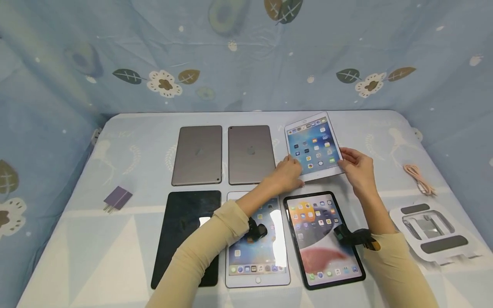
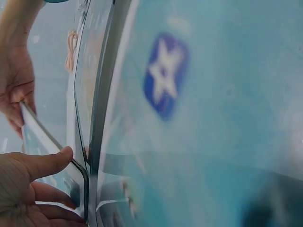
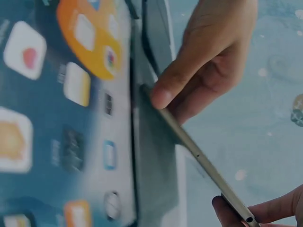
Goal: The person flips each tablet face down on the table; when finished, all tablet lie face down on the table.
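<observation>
A white tablet (image 1: 313, 147) with a lit home screen is tilted up off the table at the back right. My left hand (image 1: 286, 174) pinches its lower left corner, and in the left wrist view the thumb (image 2: 52, 163) lies along the edge. On the opposite side, my right hand (image 1: 358, 169) grips the lower right edge between thumb and fingers. The tablet's thin side edge (image 3: 199, 156) shows between both hands in the right wrist view. Under my right wrist lies a black-bezelled tablet (image 1: 319, 231), its screen lit. Beneath my left forearm is another white tablet (image 1: 258, 256).
Two grey tablets (image 1: 198, 154) lie face down side by side at the back. A dark-screened tablet (image 1: 185, 231) is front left. Further left sits a purple plug adapter (image 1: 117, 198). To the right are a coiled pink cable (image 1: 420, 179) and a white folding stand (image 1: 435, 231).
</observation>
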A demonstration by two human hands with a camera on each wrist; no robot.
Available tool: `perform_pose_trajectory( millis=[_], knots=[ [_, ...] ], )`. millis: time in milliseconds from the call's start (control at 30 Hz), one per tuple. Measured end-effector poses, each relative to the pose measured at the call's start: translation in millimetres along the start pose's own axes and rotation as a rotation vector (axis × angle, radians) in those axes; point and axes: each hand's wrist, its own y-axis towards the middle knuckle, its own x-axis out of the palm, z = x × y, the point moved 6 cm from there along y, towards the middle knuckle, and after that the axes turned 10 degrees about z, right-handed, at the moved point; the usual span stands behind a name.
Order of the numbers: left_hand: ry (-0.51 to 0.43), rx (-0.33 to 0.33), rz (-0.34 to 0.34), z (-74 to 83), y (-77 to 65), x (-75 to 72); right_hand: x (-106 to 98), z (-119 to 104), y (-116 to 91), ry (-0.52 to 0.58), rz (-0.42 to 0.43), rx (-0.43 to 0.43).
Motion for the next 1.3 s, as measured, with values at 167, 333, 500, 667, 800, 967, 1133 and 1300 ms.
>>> perform_pose_trajectory(
  millis=[167,333,500,667,800,967,1133,1300],
  knots=[
    [-0.011,0.012,-0.016,11.3,5.6,4.9,-13.1,-9.7,-0.7,-0.041,0.034,-0.034],
    [-0.010,0.036,-0.003,18.8,10.5,6.4,-20.9,-19.9,-2.5,-0.059,0.055,-0.075],
    [-0.049,0.033,-0.002,20.2,12.5,7.6,-20.4,-27.7,-4.0,-0.069,0.062,-0.097],
    [-0.141,0.019,0.008,20.4,12.9,6.4,-16.3,-33.9,-10.1,-0.022,0.063,-0.108],
    [-0.239,0.044,0.050,23.1,11.9,-2.5,-8.9,-37.5,-16.9,0.173,0.014,-0.100],
    [-0.321,0.084,0.099,28.7,9.1,-20.2,1.2,-39.7,-27.5,0.470,-0.099,-0.064],
    [-0.375,0.099,0.106,30.5,5.0,-37.5,9.3,-37.7,-37.2,0.707,-0.195,-0.028],
    [-0.362,0.093,0.105,29.4,-0.1,-57.9,20.4,-33.5,-43.7,0.850,-0.307,-0.013]
  ],
)
